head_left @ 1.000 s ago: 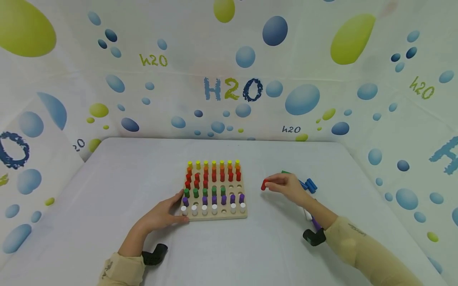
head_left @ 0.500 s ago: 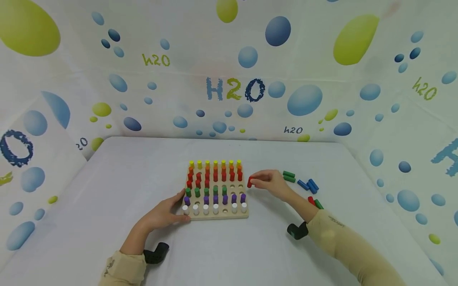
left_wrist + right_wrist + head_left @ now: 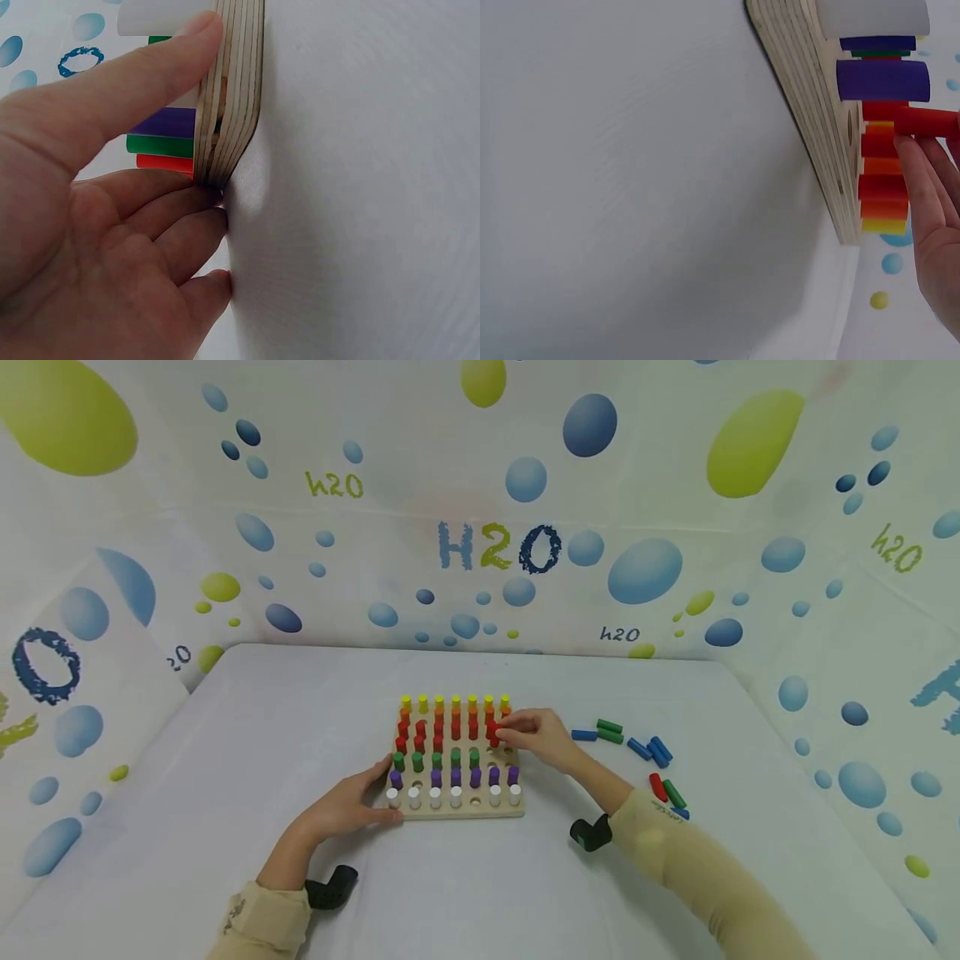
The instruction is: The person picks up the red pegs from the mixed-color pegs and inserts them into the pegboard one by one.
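A wooden pegboard [image 3: 463, 815] stands on the white table with rows of yellow, orange, red, green, purple and white pegs. My left hand [image 3: 347, 806] holds its front left corner, the thumb [image 3: 199, 34] on the front edge and the fingers against the left side. A red peg [image 3: 926, 121] is pinched between the thumb and fingertips of my right hand [image 3: 543, 742]. That peg is over the board's right part, close to bare holes behind the green row. In the right wrist view its lower end stands apart from the board's face, above a purple peg [image 3: 883, 80].
Loose pegs lie on the table to the right: green pegs [image 3: 610, 737], blue pegs [image 3: 660, 749], a red peg [image 3: 657, 787] and another green peg [image 3: 674, 793]. A patterned cloth backdrop [image 3: 480, 568] rises behind the table.
My right hand has carried the red peg leftward from beside the loose pegs to over the board. The left hand keeps its place at the board's corner. The view has shifted slightly.
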Action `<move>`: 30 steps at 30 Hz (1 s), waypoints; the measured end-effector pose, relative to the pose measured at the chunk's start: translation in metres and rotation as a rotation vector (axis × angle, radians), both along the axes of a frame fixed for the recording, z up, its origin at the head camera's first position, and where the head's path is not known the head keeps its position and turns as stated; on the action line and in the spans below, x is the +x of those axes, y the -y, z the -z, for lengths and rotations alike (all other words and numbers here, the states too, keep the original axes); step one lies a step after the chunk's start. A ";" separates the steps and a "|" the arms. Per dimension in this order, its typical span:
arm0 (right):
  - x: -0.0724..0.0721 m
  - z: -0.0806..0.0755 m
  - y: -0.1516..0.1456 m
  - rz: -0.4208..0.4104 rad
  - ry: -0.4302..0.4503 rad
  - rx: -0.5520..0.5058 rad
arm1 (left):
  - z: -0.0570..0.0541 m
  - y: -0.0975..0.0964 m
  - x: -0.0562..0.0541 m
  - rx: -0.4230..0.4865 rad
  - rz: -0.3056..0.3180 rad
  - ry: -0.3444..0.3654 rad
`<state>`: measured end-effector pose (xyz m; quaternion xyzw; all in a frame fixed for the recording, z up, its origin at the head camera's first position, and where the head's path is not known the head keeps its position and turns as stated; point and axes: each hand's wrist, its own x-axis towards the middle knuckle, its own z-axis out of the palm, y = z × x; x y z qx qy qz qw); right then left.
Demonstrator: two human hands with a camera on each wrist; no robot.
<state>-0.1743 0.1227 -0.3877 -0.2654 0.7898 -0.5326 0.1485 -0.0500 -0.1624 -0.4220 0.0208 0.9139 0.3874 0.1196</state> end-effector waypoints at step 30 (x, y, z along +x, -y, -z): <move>-0.013 0.032 0.053 -0.079 -0.089 0.032 | 0.001 0.001 -0.002 0.014 0.004 -0.002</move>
